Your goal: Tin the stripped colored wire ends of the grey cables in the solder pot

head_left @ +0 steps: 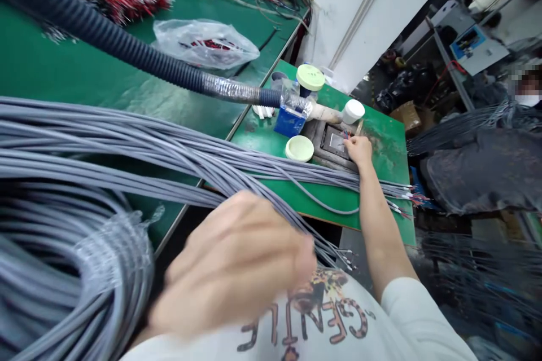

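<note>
My right hand (359, 151) pinches the end of a grey cable, and its thin coloured wires (347, 135) point over a small square metal pot (337, 142) with a shiny silvery surface. Whether the wire tips touch that surface I cannot tell. Close to the camera, my left hand (241, 259) is blurred, its fingers curled closed; whatever may be inside them is hidden. Beneath and beyond it runs a thick bundle of grey cables (169, 141). Their stripped ends (412, 194) lie to the right of my right forearm.
A ribbed dark hose (148, 53) leads to a nozzle beside a blue box (290, 119). Around the pot stand a pale-green lid (299, 148) and a white jar (353, 111). A coiled cable bundle (114, 254) is at left. Another person (474, 169) is at right.
</note>
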Available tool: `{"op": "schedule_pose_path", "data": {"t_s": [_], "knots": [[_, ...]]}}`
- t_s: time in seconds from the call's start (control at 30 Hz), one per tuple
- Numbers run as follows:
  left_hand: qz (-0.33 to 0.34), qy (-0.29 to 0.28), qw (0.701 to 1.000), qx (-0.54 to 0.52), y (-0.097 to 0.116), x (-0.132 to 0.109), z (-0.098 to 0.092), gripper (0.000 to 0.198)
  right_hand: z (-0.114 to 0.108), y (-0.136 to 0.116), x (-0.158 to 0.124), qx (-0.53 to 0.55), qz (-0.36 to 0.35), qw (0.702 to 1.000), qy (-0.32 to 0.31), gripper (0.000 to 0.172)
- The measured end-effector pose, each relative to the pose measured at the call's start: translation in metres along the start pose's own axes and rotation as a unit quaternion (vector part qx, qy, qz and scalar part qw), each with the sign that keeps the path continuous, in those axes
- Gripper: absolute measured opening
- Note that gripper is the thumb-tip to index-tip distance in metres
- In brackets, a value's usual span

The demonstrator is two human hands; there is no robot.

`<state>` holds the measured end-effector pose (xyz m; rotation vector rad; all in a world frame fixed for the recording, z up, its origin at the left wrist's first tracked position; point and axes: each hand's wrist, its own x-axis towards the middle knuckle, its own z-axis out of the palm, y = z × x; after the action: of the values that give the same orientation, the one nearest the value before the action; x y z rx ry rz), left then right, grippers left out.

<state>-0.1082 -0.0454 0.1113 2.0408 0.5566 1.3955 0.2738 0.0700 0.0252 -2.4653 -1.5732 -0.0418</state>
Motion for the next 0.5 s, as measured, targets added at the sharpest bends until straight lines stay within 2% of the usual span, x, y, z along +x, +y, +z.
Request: {"op": "schedule_pose_path", "data": {"t_s": [0.03,0.07,0.13,0.23,0.3,0.37,0.5], "knots": [[0.001,0.030,0.999,0.008,-0.007,0.010,0.004,0.031,0.001,0.000,0.000,0.001,0.004,1.000,0.000,0.028],[0.023,0.084,0.996,0.012,-0.017,0.016,0.013,0.033,0.002,0.001,0.000,0.003,0.007,1.000,0.000,0.028],[0.022,0.106,0.994,0.026,-0.046,0.018,0.038,0.032,0.004,0.001,0.000,0.007,0.010,1.000,0.000,0.028],[-0.033,0.066,0.996,0.048,-0.093,0.004,0.074,0.027,0.005,0.002,0.000,0.013,0.009,1.000,-0.001,0.028],[-0.060,0.049,0.996,0.053,-0.113,-0.005,0.087,0.027,0.003,0.002,0.000,0.019,0.005,1.000,0.000,0.028],[-0.070,0.022,0.996,0.047,-0.123,-0.010,0.092,0.027,-0.003,0.001,-0.002,0.030,-0.006,1.000,0.001,0.029],[-0.077,-0.006,0.996,0.045,-0.123,-0.009,0.092,0.028,-0.024,-0.015,-0.014,0.080,-0.072,0.994,-0.002,0.034]]}}
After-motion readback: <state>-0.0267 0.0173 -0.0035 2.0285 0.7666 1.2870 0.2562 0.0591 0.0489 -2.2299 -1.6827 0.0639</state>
